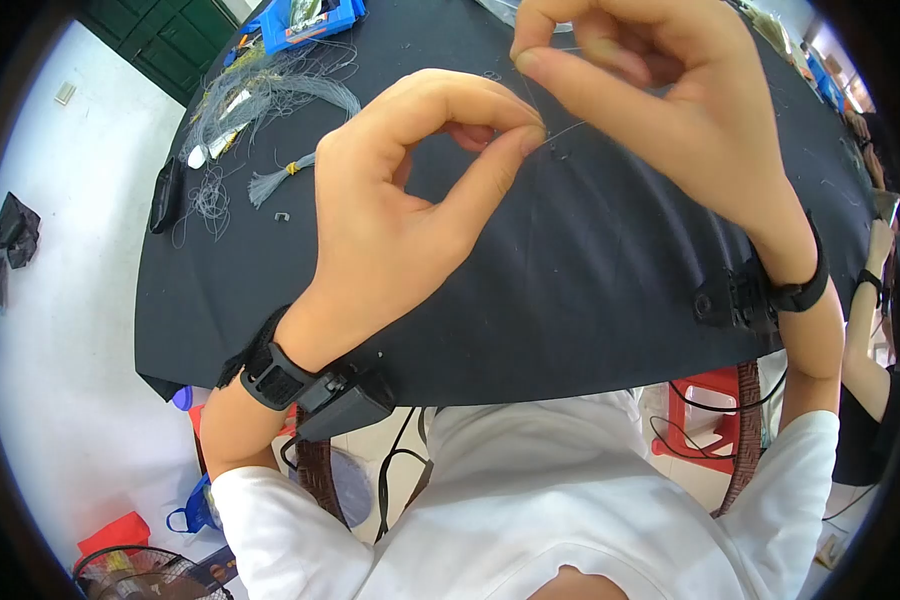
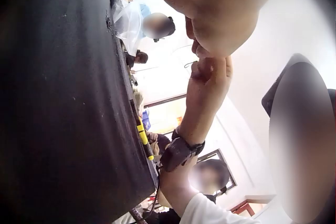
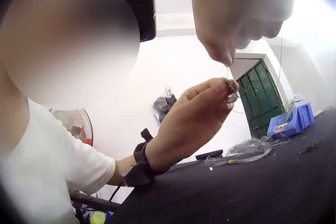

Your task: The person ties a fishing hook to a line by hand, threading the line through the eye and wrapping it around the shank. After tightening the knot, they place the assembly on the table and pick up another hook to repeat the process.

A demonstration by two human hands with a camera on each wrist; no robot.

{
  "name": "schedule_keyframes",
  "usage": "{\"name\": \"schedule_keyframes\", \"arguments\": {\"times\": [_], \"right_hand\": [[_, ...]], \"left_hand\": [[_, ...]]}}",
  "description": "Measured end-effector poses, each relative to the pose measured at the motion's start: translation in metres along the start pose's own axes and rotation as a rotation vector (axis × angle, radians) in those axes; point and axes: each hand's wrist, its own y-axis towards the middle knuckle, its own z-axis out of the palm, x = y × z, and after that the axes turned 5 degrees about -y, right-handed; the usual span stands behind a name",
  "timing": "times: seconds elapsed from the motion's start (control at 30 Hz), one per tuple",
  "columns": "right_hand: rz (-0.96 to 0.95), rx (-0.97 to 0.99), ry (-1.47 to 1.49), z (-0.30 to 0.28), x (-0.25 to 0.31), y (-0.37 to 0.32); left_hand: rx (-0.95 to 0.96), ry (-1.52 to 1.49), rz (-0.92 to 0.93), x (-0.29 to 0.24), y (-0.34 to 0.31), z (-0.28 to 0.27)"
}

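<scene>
Both hands are raised over the dark cloth. My left hand (image 1: 395, 205) pinches a thin clear line (image 1: 568, 130) between thumb and index fingertips. Just above and to the right, my right hand (image 1: 690, 110) has its thumb and index fingertips together on a strand of the line. In the right wrist view a small dark hook-like piece (image 3: 237, 94) shows at the fingertips of the left hand (image 3: 186, 119), and line runs up to the right hand (image 3: 241, 14). The left wrist view shows the fingertips of both hands close together; their exact contact is hidden.
On the black-covered table (image 1: 570, 300), tangled clear line (image 1: 260, 95), a bundle tied with a yellow band (image 1: 292, 168) and a black case (image 1: 166, 196) lie at left. A blue bin (image 1: 310, 22) stands at the far left; a plastic bag (image 2: 129, 24) is at the far edge. Other people are at right.
</scene>
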Motion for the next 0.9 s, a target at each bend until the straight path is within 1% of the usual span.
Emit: {"name": "schedule_keyframes", "arguments": {"times": [0.1, 0.23, 0.3, 0.37, 0.4, 0.47, 0.53, 0.67, 0.77, 0.8, 0.87, 0.9], "right_hand": [[0.158, 0.013, 0.169, 0.005, -0.005, -0.001], [0.339, 0.031, 0.319, 0.009, -0.011, -0.005], [0.378, 0.057, 0.332, 0.013, -0.018, -0.01], [0.355, 0.097, 0.282, 0.02, -0.027, -0.015], [0.328, 0.086, 0.348, 0.025, -0.028, -0.018], [0.402, 0.074, 0.53, 0.037, -0.026, -0.021], [0.525, 0.159, 0.656, 0.031, -0.011, -0.02], [0.537, 0.136, 0.702, 0.042, -0.004, -0.027], [0.487, 0.173, 0.554, 0.035, 0.008, -0.028], [0.385, 0.125, 0.418, 0.038, 0.007, -0.029], [0.049, -0.005, 0.041, 0.041, 0.009, -0.029], [-0.118, -0.07, -0.147, 0.042, 0.01, -0.029]], "left_hand": [[0.0, -0.016, 0.04, 0.0, 0.0, -0.001], [-0.006, -0.022, 0.103, 0.003, 0.002, -0.005], [-0.024, -0.018, 0.122, 0.004, 0.003, -0.007], [-0.056, -0.004, 0.126, 0.003, 0.004, -0.008], [-0.062, -0.012, 0.118, 0.004, 0.004, -0.009], [-0.075, -0.028, 0.1, 0.005, 0.004, -0.009], [-0.09, -0.037, 0.095, 0.006, 0.004, -0.01], [-0.14, -0.001, 0.116, 0.01, 0.005, -0.013], [-0.175, -0.025, 0.058, 0.012, 0.005, -0.011], [-0.167, -0.03, 0.039, 0.012, 0.004, -0.011], [-0.151, -0.041, 0.001, 0.012, 0.003, -0.01], [-0.175, -0.063, 0.001, 0.012, 0.004, -0.008]]}}
